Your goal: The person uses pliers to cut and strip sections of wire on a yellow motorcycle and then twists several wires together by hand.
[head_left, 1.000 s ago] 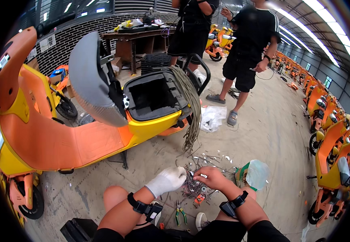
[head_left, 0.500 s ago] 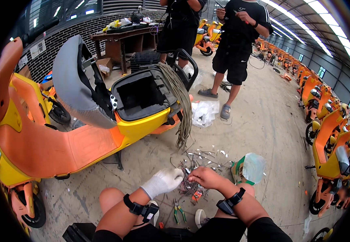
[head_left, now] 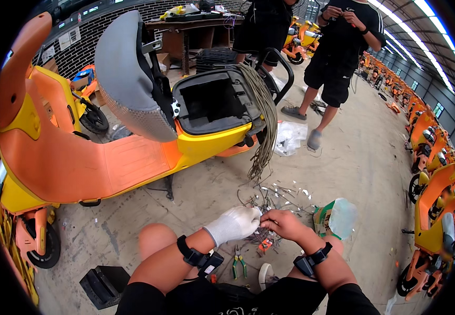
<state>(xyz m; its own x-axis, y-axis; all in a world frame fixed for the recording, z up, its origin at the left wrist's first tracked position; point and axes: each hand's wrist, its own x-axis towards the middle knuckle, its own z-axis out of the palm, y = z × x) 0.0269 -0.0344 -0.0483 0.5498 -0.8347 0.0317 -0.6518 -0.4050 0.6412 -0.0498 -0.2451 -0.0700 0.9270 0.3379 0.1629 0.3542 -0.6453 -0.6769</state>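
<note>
A small wire piece [head_left: 261, 214] is pinched between the gloved left hand [head_left: 233, 223] and the bare right hand [head_left: 285, 223], with the fingers of both closed on it. It is held low over the floor [head_left: 364, 173]. More wire bits [head_left: 274, 193] are seen at twelve o'clock, green pliers [head_left: 238, 265] at six o'clock.

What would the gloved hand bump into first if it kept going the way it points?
Most likely the right hand. The left hand in its white glove points straight across at it, and their fingertips already seem to meet over the wire scraps, though depth is hard to judge.
</note>
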